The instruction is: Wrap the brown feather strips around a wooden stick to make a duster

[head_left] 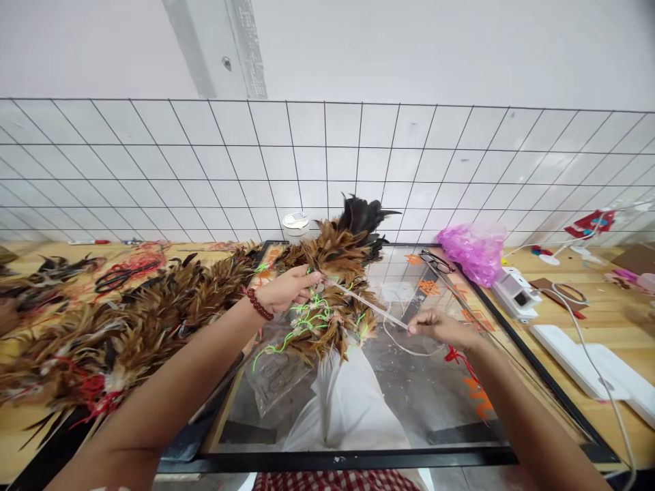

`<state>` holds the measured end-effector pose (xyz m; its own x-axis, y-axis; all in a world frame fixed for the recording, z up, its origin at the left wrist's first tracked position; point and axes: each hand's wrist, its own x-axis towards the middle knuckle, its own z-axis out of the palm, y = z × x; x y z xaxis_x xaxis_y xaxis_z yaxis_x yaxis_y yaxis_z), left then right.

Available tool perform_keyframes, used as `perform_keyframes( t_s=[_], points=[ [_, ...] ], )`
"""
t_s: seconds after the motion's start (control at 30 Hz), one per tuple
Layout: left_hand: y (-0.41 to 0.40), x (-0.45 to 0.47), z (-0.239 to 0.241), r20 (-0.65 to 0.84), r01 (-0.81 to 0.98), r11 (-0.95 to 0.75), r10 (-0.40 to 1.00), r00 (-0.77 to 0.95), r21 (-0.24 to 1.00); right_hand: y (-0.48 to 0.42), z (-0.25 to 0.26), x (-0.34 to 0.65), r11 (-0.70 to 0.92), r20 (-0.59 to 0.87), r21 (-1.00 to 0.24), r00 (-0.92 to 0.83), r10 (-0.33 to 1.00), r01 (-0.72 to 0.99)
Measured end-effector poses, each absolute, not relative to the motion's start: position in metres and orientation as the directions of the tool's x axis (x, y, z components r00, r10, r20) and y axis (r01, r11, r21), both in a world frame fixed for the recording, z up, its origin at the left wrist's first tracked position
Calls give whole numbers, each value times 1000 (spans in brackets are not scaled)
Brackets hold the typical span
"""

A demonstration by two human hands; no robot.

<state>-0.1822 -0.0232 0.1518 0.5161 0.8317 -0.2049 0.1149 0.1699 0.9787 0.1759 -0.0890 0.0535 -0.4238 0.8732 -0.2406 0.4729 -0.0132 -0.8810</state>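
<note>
My left hand (pixel 291 289), closed with thumb and fingers pinched, grips the base of a brown feather bundle (pixel 340 249) tipped with black feathers. From that base a flat white ribbon (pixel 366 302) runs taut down to my right hand (pixel 443 327), whose fingers are closed on it. The ribbon's slack loops below the right hand onto the glass. Under my left hand lie bright green strings (pixel 307 320) and more brown feathers (pixel 332 341). What exactly sits between the left fingertips is too small to make out.
A black-framed glass panel (pixel 532 360) lies on the wooden table. Long feather strands (pixel 168 307) and black scissors (pixel 125 276) are at the left. Glasses (pixel 437 261), a pink plastic bag (pixel 473 252), a white device (pixel 514 293) and a white power strip (pixel 578 358) are at the right.
</note>
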Motion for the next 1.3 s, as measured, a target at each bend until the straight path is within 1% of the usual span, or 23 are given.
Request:
perform_keyframes(
  t_s=[0.07, 0.13, 0.23, 0.3, 0.33, 0.4, 0.47, 0.57, 0.6, 0.63, 0.67, 0.73, 0.77, 0.8, 0.83, 0.87, 0.97, 1.03, 1.07, 1.1, 1.17, 1.23, 1.3],
  points=[
    [-22, -179, 147, -198, -14, 238, 836, 512, 971, -101, 52, 170, 1, -236, -875, -428, 873, 485],
    [-21, -180, 141, -208, -87, 284, 846, 490, 955, -111, 53, 169, 27, -200, -862, -388, 900, 507],
    [-19, -189, 129, -272, -114, 364, 839, 471, 925, -121, 58, 173, 64, -89, -825, -241, 966, 562],
    [-17, -197, 121, -308, -128, 429, 797, 519, 894, -126, 58, 175, 69, -41, -805, -172, 984, 589],
    [-15, -200, 118, -314, -145, 460, 772, 553, 876, -129, 57, 174, 70, -42, -803, -173, 984, 592],
    [-13, -205, 114, -304, -207, 511, 739, 602, 834, -135, 51, 167, 64, -95, -814, -242, 966, 578],
    [-12, -204, 111, -277, -308, 538, 748, 603, 784, -139, 46, 155, 55, -176, -837, -365, 914, 544],
    [-15, -196, 106, -269, -421, 538, 793, 547, 730, -134, 50, 139, 118, -270, -843, -602, 751, 525],
    [-16, -192, 105, -282, -432, 538, 802, 526, 724, -128, 55, 135, 160, -271, -840, -656, 705, 519],
    [-18, -189, 103, -297, -436, 540, 808, 510, 720, -119, 59, 132, 203, -250, -832, -676, 693, 516],
    [-20, -186, 102, -311, -435, 545, 808, 500, 716, -108, 63, 129, 249, -199, -816, -658, 726, 522],
    [-22, -182, 101, -327, -441, 562, 801, 501, 700, -83, 66, 120, 335, -27, -735, -519, 854, 589],
    [-23, -181, 101, -325, -448, 569, 796, 510, 690, -71, 66, 113, 376, 68, -667, -450, 890, 643],
    [-23, -179, 102, -317, -458, 572, 793, 520, 680, -60, 63, 104, 422, 139, -584, -427, 894, 694],
    [-23, -177, 104, -306, -470, 573, 792, 528, 672, -51, 59, 96, 472, 175, -492, -448, 877, 731],
    [-23, -175, 105, -295, -480, 573, 791, 537, 664, -43, 55, 87, 525, 177, -400, -498, 849, 752],
    [-22, -166, 108, -275, -499, 584, 780, 562, 640, -30, 44, 69, 656, 96, -158, -649, 754, 738],
    [-22, -160, 107, -280, -492, 603, 764, 581, 628, -28, 42, 68, 686, 80, -64, -682, 727, 725],
    [-22, -158, 105, -281, -485, 611, 756, 591, 626, -28, 44, 71, 691, 94, -48, -686, 722, 721],
    [-22, -156, 103, -280, -478, 615, 751, 598, 627, -29, 46, 76, 691, 122, -49, -682, 721, 722],
    [-20, -154, 98, -274, -465, 615, 744, 609, 637, -32, 56, 87, 684, 210, -96, -657, 724, 723],
    [-18, -152, 94, -269, -460, 615, 740, 616, 640, -38, 70, 96, 669, 296, -215, -605, 739, 712],
    [-16, -149, 92, -274, -452, 634, 723, 634, 627, -45, 87, 100, 645, 343, -382, -546, 764, 662]
  ],
)
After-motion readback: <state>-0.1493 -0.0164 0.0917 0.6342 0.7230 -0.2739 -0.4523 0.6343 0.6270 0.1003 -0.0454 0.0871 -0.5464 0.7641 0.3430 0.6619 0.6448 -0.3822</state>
